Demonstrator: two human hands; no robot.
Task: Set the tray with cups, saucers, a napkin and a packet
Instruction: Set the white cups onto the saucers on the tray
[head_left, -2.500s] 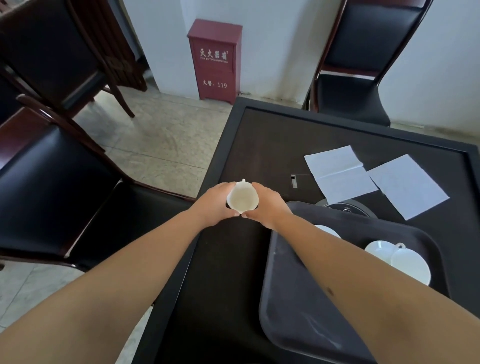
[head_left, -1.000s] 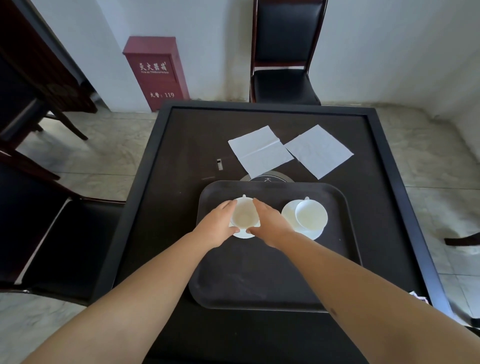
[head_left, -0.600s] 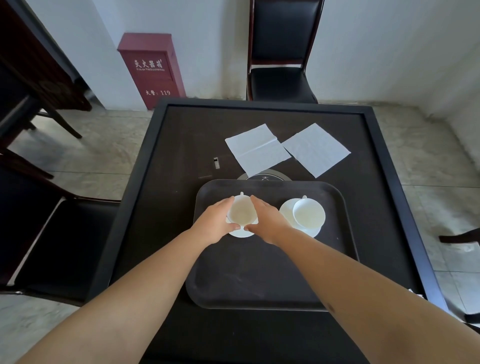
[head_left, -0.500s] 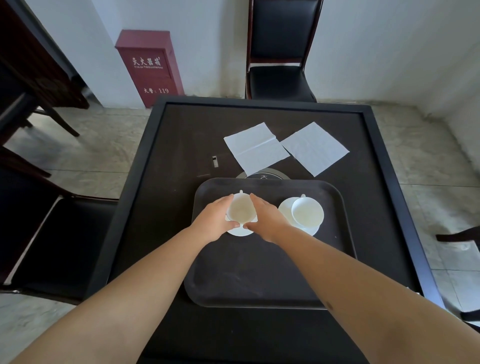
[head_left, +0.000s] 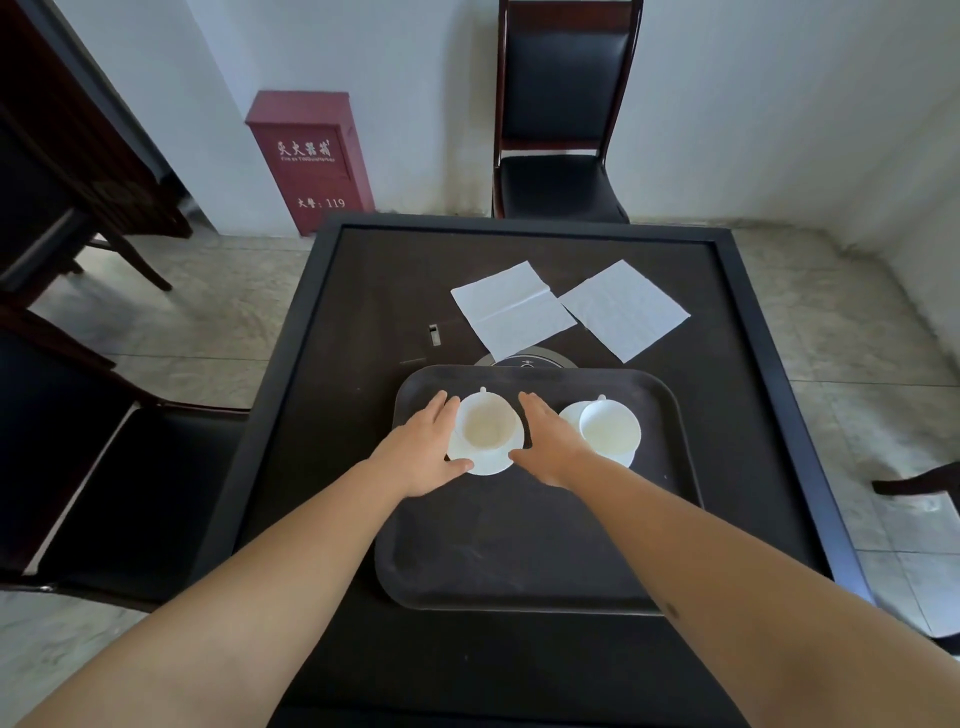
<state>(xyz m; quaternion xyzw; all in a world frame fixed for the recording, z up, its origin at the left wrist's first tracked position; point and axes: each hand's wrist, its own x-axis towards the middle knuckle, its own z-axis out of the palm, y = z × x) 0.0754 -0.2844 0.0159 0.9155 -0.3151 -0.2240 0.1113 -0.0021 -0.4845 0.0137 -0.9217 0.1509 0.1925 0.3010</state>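
Observation:
A black tray (head_left: 519, 561) lies on the dark table. At its far left a white cup (head_left: 487, 427) stands on a white saucer (head_left: 488, 464). A second cup (head_left: 609, 430) stands on its saucer (head_left: 570, 415) to the right. My left hand (head_left: 423, 452) lies flat just left of the first cup, fingers straight. My right hand (head_left: 549, 441) lies flat between the two cups, fingers straight. Neither hand holds anything. Two white napkins (head_left: 511, 309) (head_left: 623, 307) lie unfolded beyond the tray.
The square table (head_left: 332, 332) has a raised black rim. A round dark disc (head_left: 527, 358) peeks out behind the tray. Chairs stand at the far side (head_left: 563, 130) and at the left (head_left: 104, 467). A red cabinet (head_left: 310, 156) stands against the wall.
Both hands carried the cup from the table's left edge onto the left saucer. They have now let go and spread flat on either side of it.

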